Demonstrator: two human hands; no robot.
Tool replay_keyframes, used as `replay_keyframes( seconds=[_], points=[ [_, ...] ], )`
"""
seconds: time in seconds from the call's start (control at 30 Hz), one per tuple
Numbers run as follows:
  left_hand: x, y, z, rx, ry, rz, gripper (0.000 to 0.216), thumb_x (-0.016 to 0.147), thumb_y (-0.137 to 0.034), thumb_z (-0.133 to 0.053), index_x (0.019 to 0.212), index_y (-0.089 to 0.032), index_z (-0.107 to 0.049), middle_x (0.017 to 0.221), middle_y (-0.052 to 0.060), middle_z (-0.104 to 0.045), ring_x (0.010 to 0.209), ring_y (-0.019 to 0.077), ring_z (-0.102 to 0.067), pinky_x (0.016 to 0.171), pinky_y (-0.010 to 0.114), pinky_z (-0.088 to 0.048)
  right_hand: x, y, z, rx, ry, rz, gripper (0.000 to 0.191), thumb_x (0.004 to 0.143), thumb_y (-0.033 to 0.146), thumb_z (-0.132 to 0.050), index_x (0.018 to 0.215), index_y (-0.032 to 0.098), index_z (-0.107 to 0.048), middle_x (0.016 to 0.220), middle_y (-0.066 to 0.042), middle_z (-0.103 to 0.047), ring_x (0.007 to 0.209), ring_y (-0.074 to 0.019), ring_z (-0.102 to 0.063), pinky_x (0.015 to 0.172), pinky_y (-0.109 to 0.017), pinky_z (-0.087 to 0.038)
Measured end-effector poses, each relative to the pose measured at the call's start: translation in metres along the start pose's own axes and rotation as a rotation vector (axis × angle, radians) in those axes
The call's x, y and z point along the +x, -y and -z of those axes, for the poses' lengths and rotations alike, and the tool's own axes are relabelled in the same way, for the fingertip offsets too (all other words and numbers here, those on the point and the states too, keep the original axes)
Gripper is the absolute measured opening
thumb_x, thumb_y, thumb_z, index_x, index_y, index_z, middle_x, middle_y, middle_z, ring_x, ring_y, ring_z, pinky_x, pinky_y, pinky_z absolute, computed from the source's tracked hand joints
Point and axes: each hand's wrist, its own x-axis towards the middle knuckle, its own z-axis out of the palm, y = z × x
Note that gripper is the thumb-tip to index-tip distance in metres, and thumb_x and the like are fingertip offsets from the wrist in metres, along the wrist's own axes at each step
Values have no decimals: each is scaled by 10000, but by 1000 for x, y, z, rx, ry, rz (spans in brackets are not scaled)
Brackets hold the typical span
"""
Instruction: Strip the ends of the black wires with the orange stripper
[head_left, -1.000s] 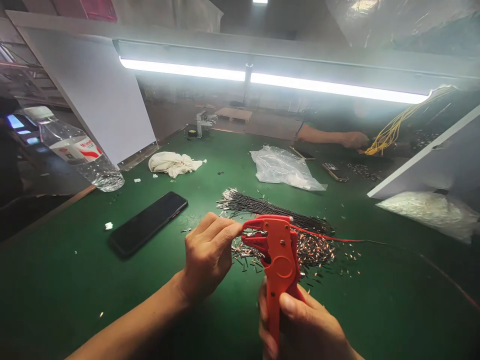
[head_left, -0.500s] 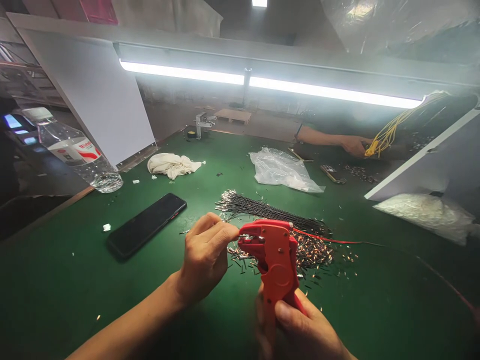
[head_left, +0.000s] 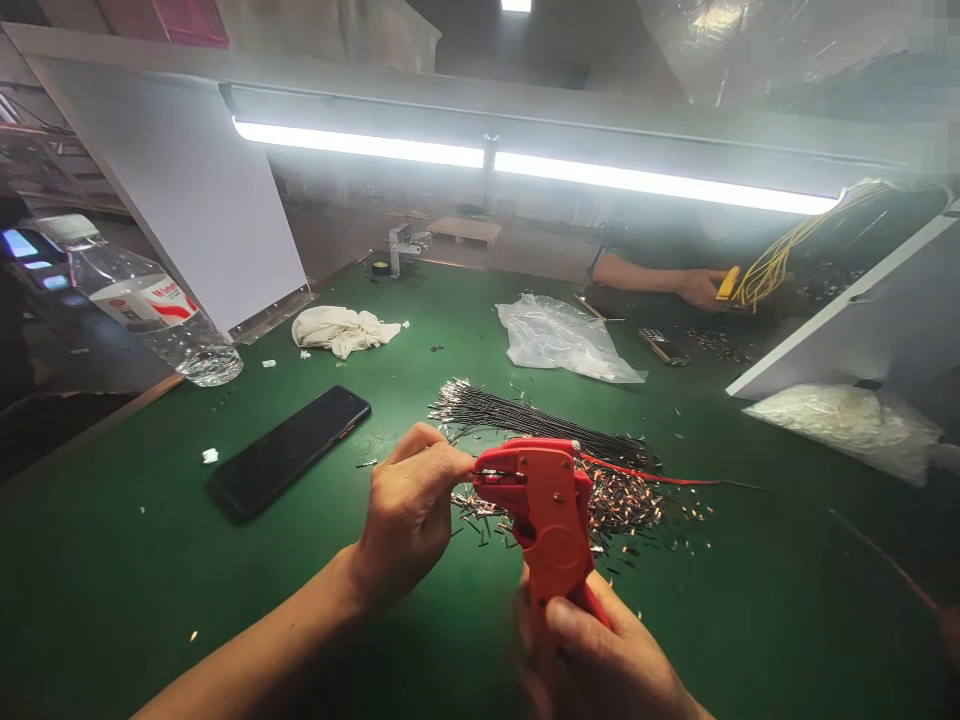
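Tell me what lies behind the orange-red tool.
Behind the orange-red tool, black wires lie bundled beyond a scatter of clippings. The tool's body hides part of the scatter; what lies there cannot be seen.

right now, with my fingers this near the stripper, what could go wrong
The left hand is right at the jaws of the red wire stripper, so a fingertip could get nipped. Loose wire clippings lie beside the black wire bundle; if the right hand swings low, they might scatter.
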Motion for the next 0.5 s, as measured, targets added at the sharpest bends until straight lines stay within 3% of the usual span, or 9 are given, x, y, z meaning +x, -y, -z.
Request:
replay_keyframes(
  seconds=[0.33,0.5],
  points=[
    [-2,2,-2,20,-14,-7,203,887,-28,-522,828,-169,-656,653,-1,-586,645,120,-468,554,230,-427,0,0,-4,-83,24,39,494,723,598,-742,721,151,-532,496,71,-468,398,-46,-421,419,-182,-325],
    [-7,5,-5,-14,-4,-1,204,897,-21,-506,901,-170,-644,695,-6,-585,659,115,-459,584,239,-421,-3,-1,-8,-37,-121,49,537,642,577,-812,801,188,-478,529,83,-503,397,-46,-423,416,-181,-321]
  ],
)
